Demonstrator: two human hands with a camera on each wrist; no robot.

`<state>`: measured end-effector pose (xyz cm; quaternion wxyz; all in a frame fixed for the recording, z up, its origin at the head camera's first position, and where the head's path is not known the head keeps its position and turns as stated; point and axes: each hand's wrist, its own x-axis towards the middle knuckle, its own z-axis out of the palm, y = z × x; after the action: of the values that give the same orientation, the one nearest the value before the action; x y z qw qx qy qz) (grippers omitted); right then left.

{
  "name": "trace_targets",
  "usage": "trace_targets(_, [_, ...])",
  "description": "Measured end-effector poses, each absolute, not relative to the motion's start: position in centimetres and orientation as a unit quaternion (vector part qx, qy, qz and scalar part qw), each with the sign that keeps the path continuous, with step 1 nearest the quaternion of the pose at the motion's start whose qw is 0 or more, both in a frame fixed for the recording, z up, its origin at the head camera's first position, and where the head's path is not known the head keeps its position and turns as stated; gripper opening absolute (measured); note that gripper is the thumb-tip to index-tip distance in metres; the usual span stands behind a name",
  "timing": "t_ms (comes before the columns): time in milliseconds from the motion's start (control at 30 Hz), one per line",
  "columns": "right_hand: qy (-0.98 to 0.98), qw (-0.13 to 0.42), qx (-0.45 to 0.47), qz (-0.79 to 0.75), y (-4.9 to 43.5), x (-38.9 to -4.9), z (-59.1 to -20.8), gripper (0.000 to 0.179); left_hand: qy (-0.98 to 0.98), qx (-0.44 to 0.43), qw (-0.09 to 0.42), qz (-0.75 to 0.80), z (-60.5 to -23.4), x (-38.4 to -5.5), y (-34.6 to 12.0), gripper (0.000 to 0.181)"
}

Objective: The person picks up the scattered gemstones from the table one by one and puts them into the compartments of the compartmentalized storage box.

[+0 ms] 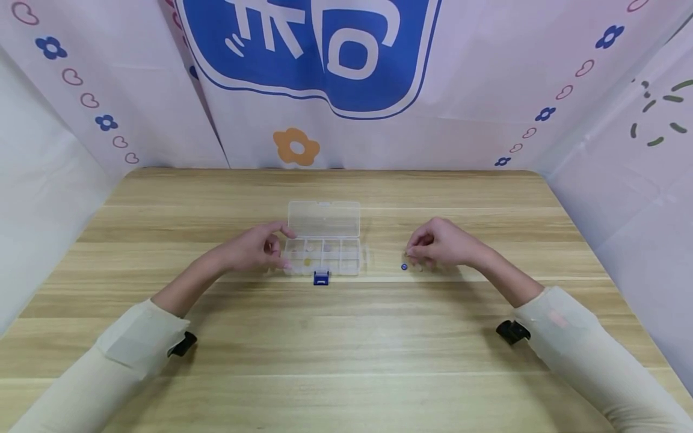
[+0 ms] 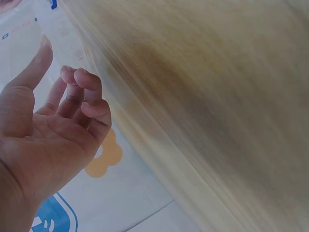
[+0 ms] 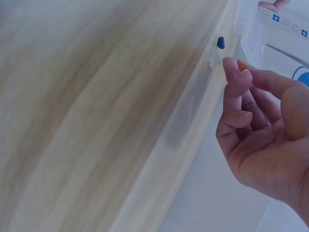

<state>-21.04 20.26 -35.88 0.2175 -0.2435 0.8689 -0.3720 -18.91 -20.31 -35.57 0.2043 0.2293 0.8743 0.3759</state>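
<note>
A clear plastic compartment box (image 1: 350, 264) lies on the table with its lid (image 1: 323, 219) raised at the far side and a blue latch (image 1: 321, 278) at the front. My left hand (image 1: 257, 246) touches the box's left end with outstretched fingertips at its far and near corners. Inside lie a yellow piece (image 1: 307, 262) and a pale purple one (image 1: 327, 247), in separate compartments. To the right of the box, my right hand (image 1: 441, 243) pinches a small orange bead (image 3: 241, 65) between thumb and forefinger. Close below its fingertips are a blue bead (image 1: 404, 266) and a clear bead (image 3: 215, 61).
Everything rests on a wood-grain table (image 1: 325, 337). Beyond its far edge hangs a white printed cloth (image 1: 433, 144). Black wrist mounts (image 1: 512, 332) stick out below both sleeves.
</note>
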Motion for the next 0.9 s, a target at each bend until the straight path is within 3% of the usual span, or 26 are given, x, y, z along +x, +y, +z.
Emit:
trace_targets(433, [0.862, 0.221, -0.222, -0.399, 19.9, -21.0, -35.7, 0.01, 0.876, 0.224, 0.207, 0.372, -35.8, -19.1, -20.5, 0.056])
trace_targets(900, [0.856, 0.188, -0.275, -0.397, 19.2, -21.4, -36.2, 0.005, 0.876, 0.22, 0.211, 0.375, -35.7, -19.0, -20.4, 0.056])
